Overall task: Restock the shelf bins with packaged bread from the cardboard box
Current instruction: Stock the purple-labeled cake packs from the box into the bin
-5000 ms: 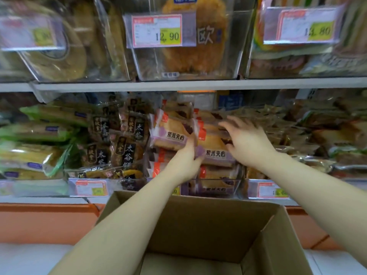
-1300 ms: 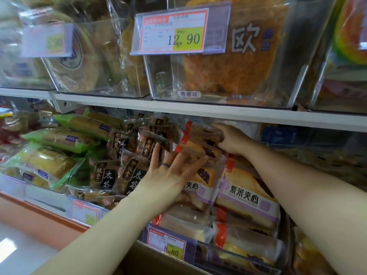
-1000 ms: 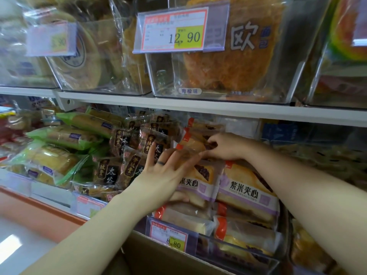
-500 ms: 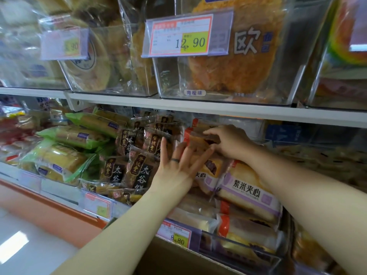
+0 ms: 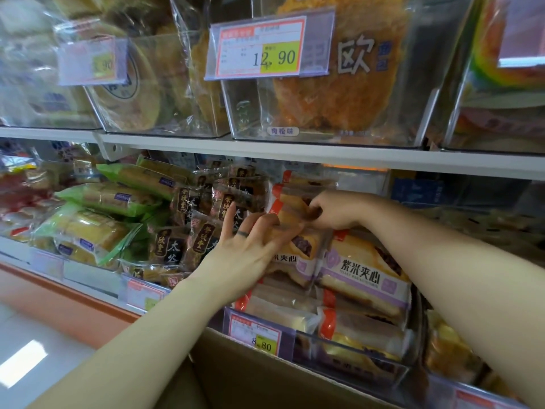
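Observation:
Purple-labelled packaged bread fills a clear shelf bin on the middle shelf. My left hand, a ring on one finger, lies flat with straight fingers against the front of a leaning bread packet. My right hand reaches in above it and pinches the top edge of an upper bread packet at the back of the stack. Another purple-labelled packet lies to the right. The cardboard box shows only its upper edge at the bottom of the view.
Dark-wrapped cakes and green-wrapped loaves fill the bins to the left. The white shelf board above carries clear bins of large round breads and a 12.90 price tag. An 8.80 tag hangs on the bin front.
My right hand has shifted slightly and now pinches the top packet's edge. My left hand stays flat on the front packet. The camera has moved a little closer.

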Demonstrator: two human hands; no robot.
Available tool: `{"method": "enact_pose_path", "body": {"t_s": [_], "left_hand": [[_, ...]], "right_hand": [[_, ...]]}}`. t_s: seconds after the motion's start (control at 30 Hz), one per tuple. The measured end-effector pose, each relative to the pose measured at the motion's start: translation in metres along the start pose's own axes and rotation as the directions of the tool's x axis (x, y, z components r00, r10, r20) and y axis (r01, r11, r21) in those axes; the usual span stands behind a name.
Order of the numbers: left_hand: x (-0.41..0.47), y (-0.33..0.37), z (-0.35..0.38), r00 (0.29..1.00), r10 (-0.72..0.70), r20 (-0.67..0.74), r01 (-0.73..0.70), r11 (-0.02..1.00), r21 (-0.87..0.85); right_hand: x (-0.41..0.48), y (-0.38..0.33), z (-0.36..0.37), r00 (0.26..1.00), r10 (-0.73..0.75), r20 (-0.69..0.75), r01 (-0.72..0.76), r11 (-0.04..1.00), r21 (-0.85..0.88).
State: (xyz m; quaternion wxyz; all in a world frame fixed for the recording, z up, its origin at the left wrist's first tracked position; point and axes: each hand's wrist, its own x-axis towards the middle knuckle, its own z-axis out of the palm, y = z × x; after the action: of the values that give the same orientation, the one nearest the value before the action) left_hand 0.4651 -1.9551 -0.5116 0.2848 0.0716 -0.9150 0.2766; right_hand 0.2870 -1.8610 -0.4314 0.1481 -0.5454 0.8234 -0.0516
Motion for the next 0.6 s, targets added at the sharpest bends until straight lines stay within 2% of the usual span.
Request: {"method": "enact_pose_path", "body": {"t_s": [0.1,0.2,0.23,0.3,0.4,0.47,0.53,0.6], "left_hand": [[0.003,0.001,0.002,1.0,-0.001,-0.023,0.001,1.0,0.016],[0.01,0.002,0.008,0.994,-0.106,-0.008,0.106,0.993,0.05],[0.013,0.004,0.01,0.988,-0.153,0.006,0.152,0.987,0.058],[0.017,0.008,0.016,0.983,-0.181,0.016,0.179,0.981,0.068],[0.017,0.011,0.024,0.991,-0.134,0.008,0.133,0.988,0.083],[0.018,0.011,0.024,0.992,-0.125,0.015,0.124,0.989,0.077],[0.017,0.013,0.017,0.987,-0.138,0.082,0.133,0.989,0.061],[0.009,0.011,0.008,0.975,-0.172,0.138,0.166,0.985,0.051]], "right_hand": [[0.0,-0.003,-0.002,0.995,-0.063,-0.073,0.061,0.997,-0.04],[-0.002,-0.01,0.0,0.923,-0.081,-0.375,0.03,0.99,-0.14],[0.0,-0.01,0.003,0.896,-0.097,-0.434,0.021,0.984,-0.177],[0.003,-0.008,0.009,0.901,-0.113,-0.419,0.032,0.98,-0.196],[0.003,0.002,0.011,0.936,-0.071,-0.345,0.032,0.993,-0.116],[-0.002,0.005,0.009,0.907,-0.095,-0.41,0.06,0.993,-0.099],[-0.01,0.005,0.007,0.886,-0.169,-0.432,0.167,0.985,-0.042],[-0.018,0.007,0.005,0.926,-0.216,-0.311,0.231,0.973,0.01]]}}
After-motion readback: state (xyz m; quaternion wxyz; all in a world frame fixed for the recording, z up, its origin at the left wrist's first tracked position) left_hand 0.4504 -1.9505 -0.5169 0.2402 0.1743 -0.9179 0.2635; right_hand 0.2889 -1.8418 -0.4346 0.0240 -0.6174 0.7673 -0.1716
